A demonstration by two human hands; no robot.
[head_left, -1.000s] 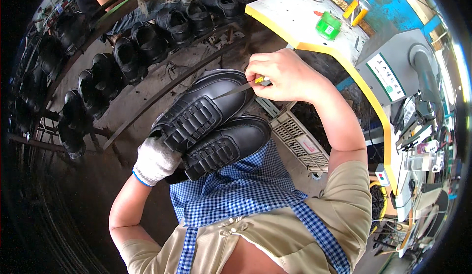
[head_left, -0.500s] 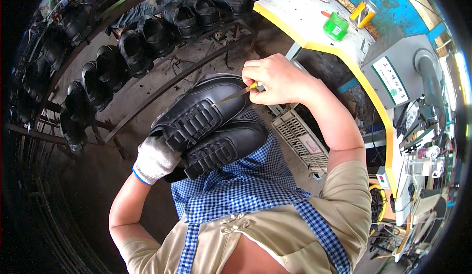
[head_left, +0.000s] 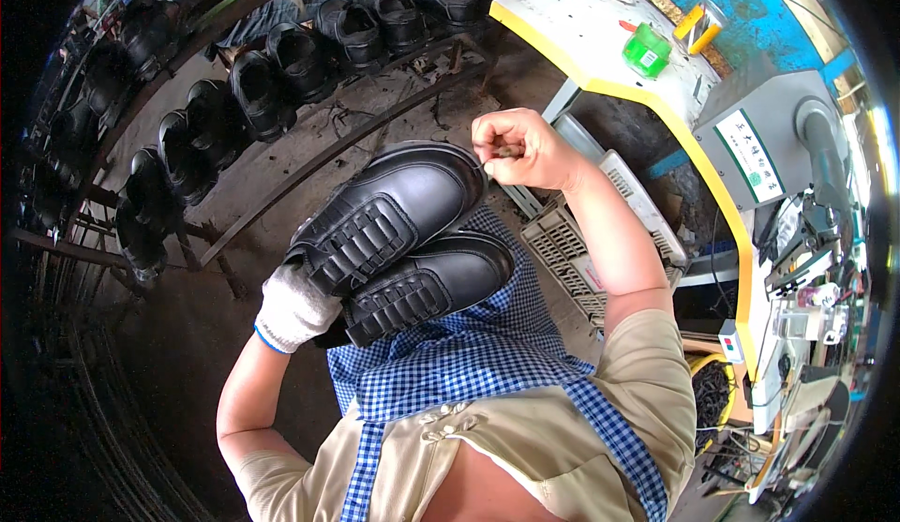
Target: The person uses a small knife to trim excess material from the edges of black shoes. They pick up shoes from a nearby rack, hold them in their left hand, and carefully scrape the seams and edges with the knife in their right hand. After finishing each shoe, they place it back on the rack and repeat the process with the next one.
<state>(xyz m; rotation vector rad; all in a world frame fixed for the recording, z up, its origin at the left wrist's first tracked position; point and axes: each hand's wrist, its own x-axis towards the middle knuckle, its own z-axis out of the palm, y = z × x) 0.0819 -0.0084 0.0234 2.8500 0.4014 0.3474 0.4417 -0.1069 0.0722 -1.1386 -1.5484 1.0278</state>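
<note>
Two black leather shoes (head_left: 403,194) lie side by side above my lap, toes pointing up and right, with ribbed bands across their insteps. My left hand (head_left: 296,308), in a white knit glove, grips the pair at the heel end; its fingers are largely hidden by the shoes. Close beside the toe of the upper shoe, my bare right hand (head_left: 525,150) is closed, fingers curled. A thin pointed blade is mostly hidden within its grip; only a small blurred brownish part shows between the fingers.
Racks of black shoes (head_left: 260,96) stand ahead and left. To the right is a white, yellow-edged table (head_left: 600,39) with a green container (head_left: 647,51) and a yellow can (head_left: 699,26). A beige plastic crate (head_left: 567,250) and grey machine (head_left: 759,138) are also on that side.
My right hand has drawn the thin blade off the upper shoe's instep and turned beside the toe, so the blade is mostly hidden. My left hand still holds the shoes.
</note>
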